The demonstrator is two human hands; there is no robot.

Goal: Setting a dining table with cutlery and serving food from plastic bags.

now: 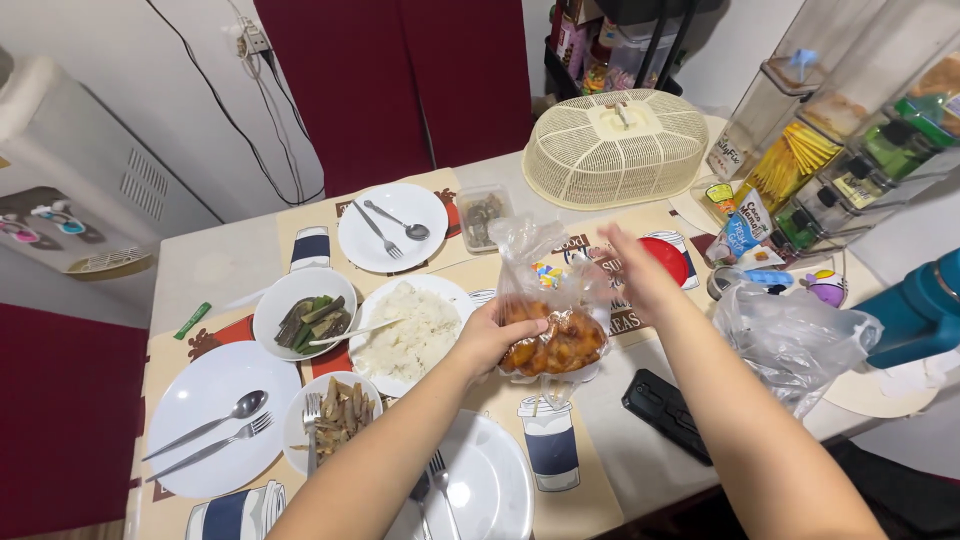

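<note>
White walls and a dark red curtain (pixel 400 80) stand behind a dining table (pixel 640 455) covered with printed placemats.

From the head camera, your left hand (pixel 492 338) is closed around the left side of a clear plastic bag (pixel 550 300) that holds orange-brown glazed food (pixel 553 345); the bag hangs above the middle of the table, just right of a plate of white rice (pixel 410 330). Your right hand (pixel 640 268) is at the bag's upper right side with the fingers spread; you cannot tell from this angle whether they pinch the plastic or only touch it.

Toward the left edge lie a bowl of green vegetables (pixel 305 315), a small bowl of brown strips with a fork (pixel 335 415), and a white plate with a spoon and fork (pixel 215 425). Another white plate with spoon and fork (pixel 392 225) sits near the far edge, beside a cream mesh food cover (pixel 615 148). An empty crumpled plastic bag (pixel 790 340) lies by the right edge, with a black phone (pixel 665 412) near the front edge. A stack of white plates (pixel 485 490) rests at the near edge under your left forearm.
</note>
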